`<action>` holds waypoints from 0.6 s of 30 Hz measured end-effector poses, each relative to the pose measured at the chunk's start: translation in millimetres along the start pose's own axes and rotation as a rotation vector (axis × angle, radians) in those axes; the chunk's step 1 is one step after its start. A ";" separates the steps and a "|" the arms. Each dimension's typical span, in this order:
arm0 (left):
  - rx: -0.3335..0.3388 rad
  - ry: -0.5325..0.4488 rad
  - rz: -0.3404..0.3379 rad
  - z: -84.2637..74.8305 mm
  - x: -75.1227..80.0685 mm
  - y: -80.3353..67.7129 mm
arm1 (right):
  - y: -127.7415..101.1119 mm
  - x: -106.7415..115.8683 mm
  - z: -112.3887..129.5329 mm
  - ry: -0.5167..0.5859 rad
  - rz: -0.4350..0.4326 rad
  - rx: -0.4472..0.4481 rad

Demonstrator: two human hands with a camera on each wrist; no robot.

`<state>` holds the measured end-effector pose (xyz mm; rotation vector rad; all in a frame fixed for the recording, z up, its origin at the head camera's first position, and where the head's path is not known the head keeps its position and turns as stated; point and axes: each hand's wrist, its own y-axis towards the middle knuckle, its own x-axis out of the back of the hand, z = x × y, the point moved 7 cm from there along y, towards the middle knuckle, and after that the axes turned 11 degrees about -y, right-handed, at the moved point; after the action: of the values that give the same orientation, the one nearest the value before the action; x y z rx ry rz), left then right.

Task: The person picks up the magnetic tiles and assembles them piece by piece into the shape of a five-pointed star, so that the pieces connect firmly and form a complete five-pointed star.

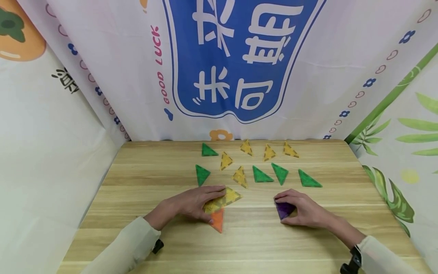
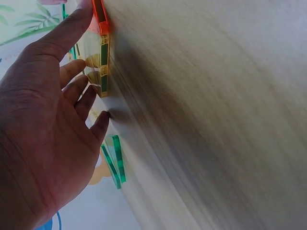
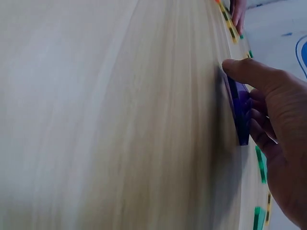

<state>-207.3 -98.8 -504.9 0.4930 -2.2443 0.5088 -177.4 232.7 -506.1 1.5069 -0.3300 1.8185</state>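
Observation:
My left hand (image 1: pixel 196 201) rests over joined yellow triangular magnetic tiles (image 1: pixel 233 196), fingers spread across them. Its thumb touches an orange triangular tile (image 1: pixel 218 221) that meets their near edge. In the left wrist view, the thumb lies at the orange tile (image 2: pixel 100 19), while the other fingers extend loosely beside the yellow tiles (image 2: pixel 104 62). To the right, my right hand (image 1: pixel 304 210) pinches a purple triangular tile (image 1: pixel 284 210) between thumb and fingers, close over the table. The right wrist view shows the purple tile (image 3: pixel 240 110) edge-on, with the thumb at one corner.
Several loose green tiles (image 1: pixel 262 175) and yellow tiles (image 1: pixel 226 160) lie scattered across the far half of the wooden table (image 1: pixel 154 160). A printed white curtain (image 1: pixel 143 95) hangs behind the back edge, and more cloth (image 1: pixel 403 125) borders the sides.

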 end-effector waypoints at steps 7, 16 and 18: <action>0.007 -0.002 -0.004 0.7 -0.5 -2.2 | 20.5 -4.8 21.9 0.045 -0.033 0.011; 0.025 0.032 -0.015 1.4 -2.1 -3.7 | 50.0 -23.4 51.6 0.122 -0.059 0.025; 0.031 0.045 -0.019 2.3 -3.0 -3.6 | 54.7 -29.4 57.0 0.134 -0.054 0.019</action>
<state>-205.0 -102.4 -507.8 0.5133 -2.1895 0.5410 -171.2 148.7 -503.7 1.3847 -0.2058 1.8737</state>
